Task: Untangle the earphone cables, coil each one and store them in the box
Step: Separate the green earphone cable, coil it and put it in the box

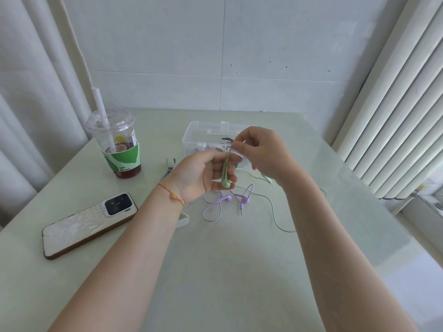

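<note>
The left hand (203,173) holds the green earphone cable (225,174) while the right hand (263,152) pinches its upper strand above the clear box (191,135), which seemingly already contains one coil; the purple earphone cable (215,204) remains loose on the table (215,271).

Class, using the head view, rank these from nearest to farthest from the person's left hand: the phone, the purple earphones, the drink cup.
1. purple earphones, lying on the table just below the left hand.
2. drink cup, off to the left, at the back.
3. phone, left, near the table's front edge.
</note>
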Action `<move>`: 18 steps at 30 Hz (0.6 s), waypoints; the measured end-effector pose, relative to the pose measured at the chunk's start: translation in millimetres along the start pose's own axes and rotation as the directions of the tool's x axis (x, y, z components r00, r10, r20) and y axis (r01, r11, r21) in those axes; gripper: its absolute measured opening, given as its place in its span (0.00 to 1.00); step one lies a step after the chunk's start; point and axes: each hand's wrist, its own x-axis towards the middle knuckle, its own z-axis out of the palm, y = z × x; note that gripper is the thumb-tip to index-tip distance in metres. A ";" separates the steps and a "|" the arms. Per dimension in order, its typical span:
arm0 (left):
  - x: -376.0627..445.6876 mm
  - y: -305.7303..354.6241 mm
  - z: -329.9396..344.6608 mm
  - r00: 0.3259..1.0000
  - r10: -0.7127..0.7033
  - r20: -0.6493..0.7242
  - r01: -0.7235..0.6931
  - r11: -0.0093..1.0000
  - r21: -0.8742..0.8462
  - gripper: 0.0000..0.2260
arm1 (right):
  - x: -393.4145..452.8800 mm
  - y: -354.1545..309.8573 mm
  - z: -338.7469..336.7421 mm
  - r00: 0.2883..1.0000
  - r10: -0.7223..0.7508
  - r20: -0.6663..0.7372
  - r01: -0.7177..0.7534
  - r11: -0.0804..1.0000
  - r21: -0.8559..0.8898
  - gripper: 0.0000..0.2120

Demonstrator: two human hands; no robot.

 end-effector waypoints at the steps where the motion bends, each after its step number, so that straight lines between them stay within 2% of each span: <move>1: -0.7 -0.2 0.5 1.000 0.001 0.011 -0.001 1.000 0.009 0.11 | 0.2 0.2 0.0 1.000 -0.002 0.001 0.002 1.000 0.012 0.03; 6: -2.7 -1.6 2.1 0.995 0.062 0.074 -0.060 0.998 -0.027 0.10 | -0.8 1.4 1.5 0.999 0.028 0.046 -0.033 0.994 0.102 0.08; 10: -4.8 3.6 2.3 0.993 0.093 0.072 -0.085 0.990 -0.110 0.11 | -3.3 4.7 5.0 0.984 0.065 0.168 -0.101 0.972 0.211 0.13; 14: -5.3 6.6 0.5 0.994 0.101 0.038 -0.094 0.985 -0.144 0.12 | -5.0 5.9 7.7 0.962 0.058 0.268 -0.110 0.977 0.183 0.19; 18: -4.9 8.3 0.0 0.990 0.142 0.001 -0.138 0.965 -0.224 0.12 | -7.1 5.6 9.2 0.936 0.094 0.340 -0.139 0.984 0.110 0.14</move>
